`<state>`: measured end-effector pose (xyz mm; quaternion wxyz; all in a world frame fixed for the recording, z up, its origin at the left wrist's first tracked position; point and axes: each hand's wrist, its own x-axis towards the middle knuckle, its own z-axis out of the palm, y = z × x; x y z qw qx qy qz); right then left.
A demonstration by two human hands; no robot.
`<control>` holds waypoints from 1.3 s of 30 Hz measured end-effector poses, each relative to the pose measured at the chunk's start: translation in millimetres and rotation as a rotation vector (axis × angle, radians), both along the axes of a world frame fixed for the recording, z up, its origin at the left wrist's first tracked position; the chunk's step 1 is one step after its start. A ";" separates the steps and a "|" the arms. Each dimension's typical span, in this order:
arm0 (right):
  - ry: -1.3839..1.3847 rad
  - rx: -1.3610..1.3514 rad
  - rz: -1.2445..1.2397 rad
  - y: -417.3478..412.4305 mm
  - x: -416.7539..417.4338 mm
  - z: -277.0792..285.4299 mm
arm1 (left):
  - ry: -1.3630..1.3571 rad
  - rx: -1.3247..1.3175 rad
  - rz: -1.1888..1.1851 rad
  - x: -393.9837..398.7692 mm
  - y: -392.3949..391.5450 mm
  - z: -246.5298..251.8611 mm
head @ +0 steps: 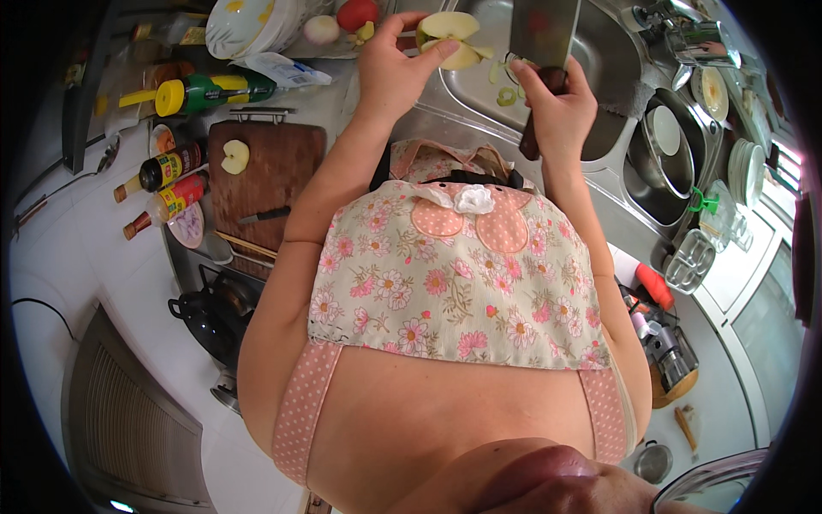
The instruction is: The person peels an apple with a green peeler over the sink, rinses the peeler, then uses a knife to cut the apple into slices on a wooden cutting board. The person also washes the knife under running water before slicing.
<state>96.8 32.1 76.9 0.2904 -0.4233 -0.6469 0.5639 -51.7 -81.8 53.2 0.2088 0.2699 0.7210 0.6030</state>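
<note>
My left hand (398, 74) grips pale, cut apple pieces (449, 29) over the near left part of the steel sink (475, 119). A gap splits the pieces on their right side. In my right hand (562, 106) is a cleaver, its wide blade (546, 29) pointing away from me and its dark wooden handle (530, 138) running down past my palm. The blade is to the right of the apple, apart from it. Green peel scraps (506, 97) lie on the sink floor between my hands.
Left of me, a wooden cutting board (289, 154) bears an apple half (235, 157) and a small knife (264, 215). Sauce bottles (173, 166) stand beside it. A red tomato (357, 14) and an onion (321, 30) lie beyond. Steel bowls (661, 154) fill the right basin.
</note>
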 end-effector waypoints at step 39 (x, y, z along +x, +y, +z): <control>-0.109 -0.165 -0.017 -4.3 -6.4 -22.8 | 0.088 0.009 -0.001 15.5 6.3 -21.9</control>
